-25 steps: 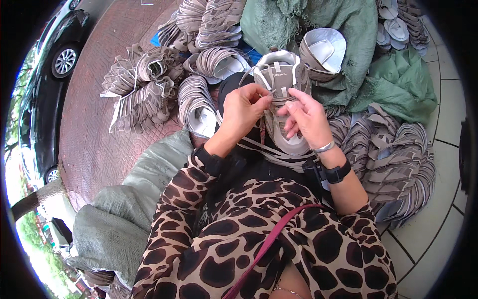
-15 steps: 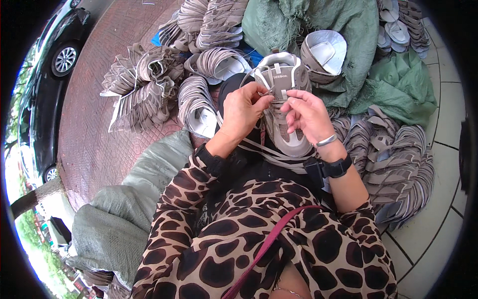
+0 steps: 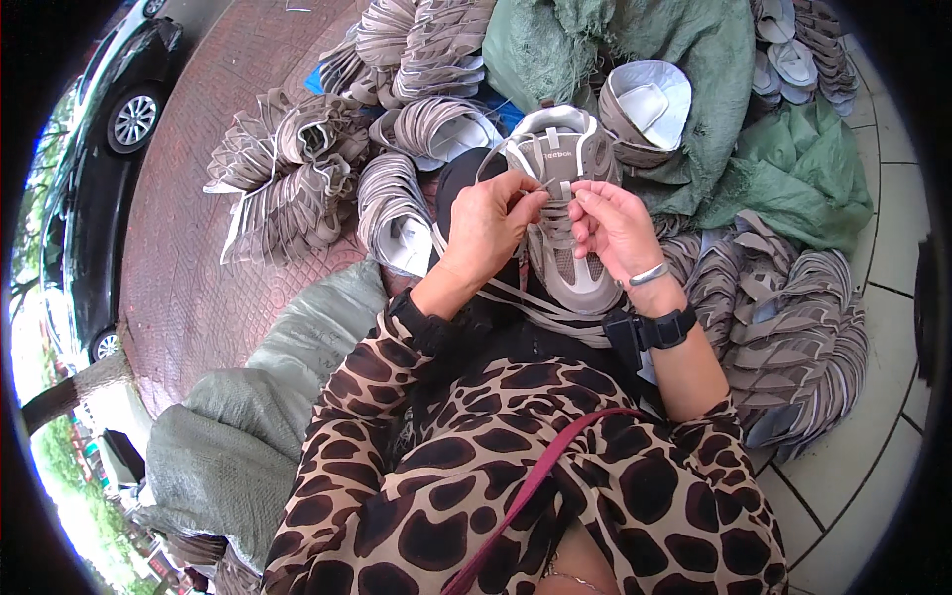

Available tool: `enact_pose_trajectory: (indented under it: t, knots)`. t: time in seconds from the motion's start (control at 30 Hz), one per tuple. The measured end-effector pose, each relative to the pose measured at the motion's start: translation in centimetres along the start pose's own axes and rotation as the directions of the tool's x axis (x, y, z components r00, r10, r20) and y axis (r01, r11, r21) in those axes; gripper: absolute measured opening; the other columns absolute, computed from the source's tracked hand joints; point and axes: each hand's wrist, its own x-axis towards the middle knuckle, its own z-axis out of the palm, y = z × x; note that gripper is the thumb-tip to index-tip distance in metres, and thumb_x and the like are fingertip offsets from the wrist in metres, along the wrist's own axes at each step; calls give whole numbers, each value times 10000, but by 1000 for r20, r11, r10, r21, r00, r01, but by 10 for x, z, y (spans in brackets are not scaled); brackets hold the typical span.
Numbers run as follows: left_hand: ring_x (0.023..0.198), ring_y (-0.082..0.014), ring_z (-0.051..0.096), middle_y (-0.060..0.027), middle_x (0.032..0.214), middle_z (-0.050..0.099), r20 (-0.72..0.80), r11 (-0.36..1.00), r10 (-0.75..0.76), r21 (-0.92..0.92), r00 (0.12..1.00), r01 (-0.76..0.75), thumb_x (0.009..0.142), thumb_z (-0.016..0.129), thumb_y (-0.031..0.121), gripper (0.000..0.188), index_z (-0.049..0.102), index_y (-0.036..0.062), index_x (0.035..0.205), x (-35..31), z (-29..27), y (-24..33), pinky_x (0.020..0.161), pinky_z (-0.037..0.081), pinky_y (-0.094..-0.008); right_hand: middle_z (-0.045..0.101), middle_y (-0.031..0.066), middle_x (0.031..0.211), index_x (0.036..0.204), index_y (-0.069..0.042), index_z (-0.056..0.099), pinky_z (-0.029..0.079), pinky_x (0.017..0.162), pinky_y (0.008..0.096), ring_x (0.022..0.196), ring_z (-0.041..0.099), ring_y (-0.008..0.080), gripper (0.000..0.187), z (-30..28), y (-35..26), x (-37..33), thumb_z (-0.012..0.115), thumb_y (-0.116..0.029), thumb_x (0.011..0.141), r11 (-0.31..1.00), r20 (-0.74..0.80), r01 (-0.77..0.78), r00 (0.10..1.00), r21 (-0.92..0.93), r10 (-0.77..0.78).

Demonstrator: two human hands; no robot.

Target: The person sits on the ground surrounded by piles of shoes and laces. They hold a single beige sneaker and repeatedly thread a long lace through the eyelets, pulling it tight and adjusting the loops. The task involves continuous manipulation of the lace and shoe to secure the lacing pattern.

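1. Head view: shoe [image 3: 555, 226] lies between and just ahead of both hands, about equally near; long axis running away, toe toward body.
2. Left hand [image 3: 486, 226], shoe's left: finger and thumb pinching lace [image 3: 560, 322], apparently.
3. Right hand [image 3: 615, 228] over shoe's right side: thumb and forefinger together; hold, cannot tell.
4. Uppers [image 3: 392, 203] left of shoe; sack [image 3: 709, 79] beyond. Loose lace strands crowd toe.

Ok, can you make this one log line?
Left fingers: pinching thin beige lace | right fingers: at white fabric loop, grip unclear | taupe mesh shoe: laced across front
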Motion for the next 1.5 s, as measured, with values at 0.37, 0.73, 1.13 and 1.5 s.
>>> enact_pose_trajectory:
  t: [0.37, 0.73, 1.13, 1.5]
  knots:
    - [590, -72, 591, -51, 664, 663, 26, 987, -80, -136, 996, 83, 902, 675, 160, 156, 668, 6, 927, -1, 0, 1, 532, 452, -244, 598, 60, 840, 1119, 12, 533, 553, 512, 293, 634, 596, 115, 233, 2, 2, -1, 564, -161, 966, 1000, -17, 28, 999, -12, -28]
    - [720, -327, 628, -113, 746, 607, 96, 735, 334, 597, 938, -323, 858, 605, 153, 82, 619, 75, 837, 9, 5, 13, 657, 436, -432, 593, 62, 848, 1134, 19, 527, 552, 516, 292, 638, 594, 113, 242, 0, 4, 1, 561, -149, 963, 999, -10, 42, 999, -29, -42]
    - [848, -311, 572, -75, 843, 579, 199, 727, 407, 521, 892, -448, 851, 612, 168, 47, 626, 128, 869, 23, -4, 8, 709, 407, -431, 597, 62, 831, 1130, 24, 512, 560, 508, 285, 618, 595, 108, 247, 0, 3, 0, 572, -131, 947, 997, -16, 64, 998, -31, -64]
    - [941, -269, 547, -37, 972, 590, 214, 693, 392, 570, 895, -441, 765, 695, 203, 67, 701, 161, 817, 27, -1, 15, 776, 398, -434, 603, 65, 793, 1165, 45, 480, 552, 495, 268, 563, 597, 108, 267, 5, 10, 0, 547, -99, 950, 985, -46, 99, 993, -140, -107]
